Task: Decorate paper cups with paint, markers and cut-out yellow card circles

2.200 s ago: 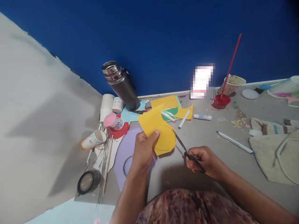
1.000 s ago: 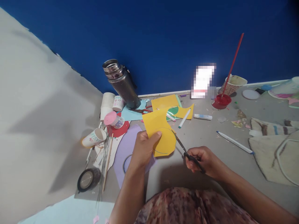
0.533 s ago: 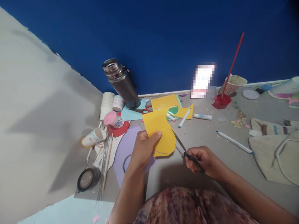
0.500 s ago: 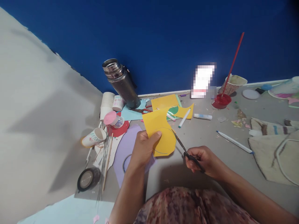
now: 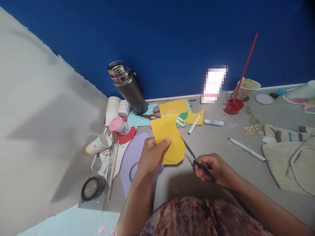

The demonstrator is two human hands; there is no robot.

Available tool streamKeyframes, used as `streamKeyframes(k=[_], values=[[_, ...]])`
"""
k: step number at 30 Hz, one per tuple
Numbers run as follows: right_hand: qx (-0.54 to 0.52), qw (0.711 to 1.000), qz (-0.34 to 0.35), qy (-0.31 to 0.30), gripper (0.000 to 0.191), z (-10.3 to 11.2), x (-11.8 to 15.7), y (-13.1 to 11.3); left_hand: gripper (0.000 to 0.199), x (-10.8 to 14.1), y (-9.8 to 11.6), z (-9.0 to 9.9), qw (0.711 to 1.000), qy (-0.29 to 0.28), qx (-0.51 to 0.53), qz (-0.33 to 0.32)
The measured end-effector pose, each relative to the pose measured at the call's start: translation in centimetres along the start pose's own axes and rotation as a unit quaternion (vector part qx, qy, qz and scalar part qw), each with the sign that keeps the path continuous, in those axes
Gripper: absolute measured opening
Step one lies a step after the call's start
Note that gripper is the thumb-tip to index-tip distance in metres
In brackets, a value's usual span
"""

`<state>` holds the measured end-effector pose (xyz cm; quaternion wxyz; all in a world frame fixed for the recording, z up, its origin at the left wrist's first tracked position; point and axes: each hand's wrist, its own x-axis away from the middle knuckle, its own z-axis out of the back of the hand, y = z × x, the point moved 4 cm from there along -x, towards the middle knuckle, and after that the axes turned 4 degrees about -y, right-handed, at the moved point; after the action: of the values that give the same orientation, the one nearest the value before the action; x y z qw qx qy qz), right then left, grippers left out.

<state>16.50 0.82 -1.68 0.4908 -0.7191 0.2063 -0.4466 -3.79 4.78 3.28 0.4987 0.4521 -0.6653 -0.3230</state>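
Note:
My left hand [image 5: 153,154] pinches a yellow sheet of paper [image 5: 175,149] at its left side, thumb on top. A curved pencil or pen line is drawn on the sheet, and its lower right edge is rounded. In my right hand [image 5: 209,166] are black-handled scissors [image 5: 190,150], their blades pointing up and left, with the tips at the right edge of the yellow sheet. Under my left forearm lies a purple sheet [image 5: 130,154] with a ring [image 5: 131,172] on it, partly hidden by the arm.
A dark flask [image 5: 130,91] stands behind, beside stacked paper cups [image 5: 112,111]. Red-handled scissors [image 5: 149,116], markers [image 5: 194,124] and paper pieces lie beyond my hands. At right are a red pot [image 5: 233,107], a blue-capped pen [image 5: 246,149] and a cloth bag [image 5: 287,164]. Black tape [image 5: 90,188] lies left.
The upper part of the yellow sheet has shifted very slightly to the right. Both hands hold nearly the same positions, with the same things in them.

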Motion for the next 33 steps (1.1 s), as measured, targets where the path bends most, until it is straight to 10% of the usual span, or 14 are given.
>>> streamKeyframes(k=[33], values=[[0.029,0.999,-0.011,-0.004,0.051,0.0,0.2,0.8,0.038,0.6,0.8,0.9,0.996,-0.022,-0.08,0.039]])
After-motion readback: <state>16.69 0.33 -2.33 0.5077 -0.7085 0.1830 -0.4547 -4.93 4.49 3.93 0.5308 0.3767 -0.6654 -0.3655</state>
